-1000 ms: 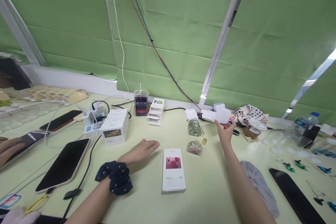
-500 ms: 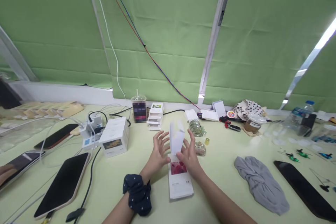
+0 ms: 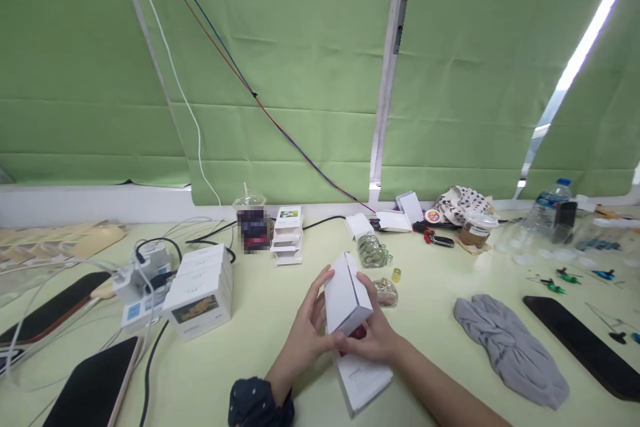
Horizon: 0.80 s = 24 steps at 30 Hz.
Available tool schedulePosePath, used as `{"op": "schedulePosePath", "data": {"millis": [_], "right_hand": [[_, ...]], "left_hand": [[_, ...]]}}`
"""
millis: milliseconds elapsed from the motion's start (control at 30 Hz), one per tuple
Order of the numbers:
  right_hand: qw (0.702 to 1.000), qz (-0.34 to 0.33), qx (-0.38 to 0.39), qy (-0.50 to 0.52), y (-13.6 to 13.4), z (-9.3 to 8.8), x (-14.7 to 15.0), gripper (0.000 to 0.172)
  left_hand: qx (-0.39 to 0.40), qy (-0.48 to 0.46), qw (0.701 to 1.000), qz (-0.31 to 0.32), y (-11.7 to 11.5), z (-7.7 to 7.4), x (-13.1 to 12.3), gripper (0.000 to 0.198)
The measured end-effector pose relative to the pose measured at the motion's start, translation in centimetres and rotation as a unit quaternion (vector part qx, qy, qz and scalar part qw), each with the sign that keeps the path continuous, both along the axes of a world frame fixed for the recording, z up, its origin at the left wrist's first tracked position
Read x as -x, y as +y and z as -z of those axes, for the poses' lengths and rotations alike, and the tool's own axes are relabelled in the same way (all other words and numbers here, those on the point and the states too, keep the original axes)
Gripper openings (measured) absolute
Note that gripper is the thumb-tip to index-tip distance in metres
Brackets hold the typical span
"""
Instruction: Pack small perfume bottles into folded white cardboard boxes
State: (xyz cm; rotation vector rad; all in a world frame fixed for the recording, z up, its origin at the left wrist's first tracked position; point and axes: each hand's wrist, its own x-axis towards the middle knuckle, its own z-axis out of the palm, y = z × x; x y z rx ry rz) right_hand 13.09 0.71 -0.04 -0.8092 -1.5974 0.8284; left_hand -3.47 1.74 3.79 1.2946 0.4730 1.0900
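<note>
My left hand [image 3: 305, 337] and my right hand [image 3: 373, 337] both grip a small white folded carton [image 3: 346, 293], held a little above the pale green table [image 3: 430, 360]. Below my hands lies a flat white box with a red flower picture [image 3: 361, 377]; my hands cover its upper part. A dark dotted scrunchie [image 3: 256, 405] sits on my left wrist. Just behind the carton lie a small glass bottle [image 3: 386, 291], a clear patterned glass bottle [image 3: 373, 251] and a small yellow cap [image 3: 396, 275].
A stack of white boxes [image 3: 200, 290] and a power strip with cables [image 3: 143, 273] stand at left, with phones [image 3: 90, 393] nearby. A drink cup [image 3: 251, 223] and small boxes [image 3: 287, 235] sit behind. A grey cloth [image 3: 510, 347] and black phone [image 3: 585, 347] lie at right.
My right hand brought the white carton from the back of the table to the middle. Both hands closed on it and folded it into a box shape over the flower box. The view swung left.
</note>
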Motion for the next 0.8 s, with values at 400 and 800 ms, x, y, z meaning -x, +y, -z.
{"op": "schedulePosePath", "data": {"millis": [400, 800], "right_hand": [[0.968, 0.028, -0.202, -0.144, 1.0, -2.0, 0.0, 0.075], [0.978, 0.03, -0.159, -0.13, 0.4, -3.2, 0.1, 0.072]], "left_hand": [[-0.067, 0.05, 0.996, -0.005, 0.9, -0.9, 0.9, 0.086], [0.055, 0.009, 0.997, 0.045, 1.1, 0.0, 2.1, 0.073]]}}
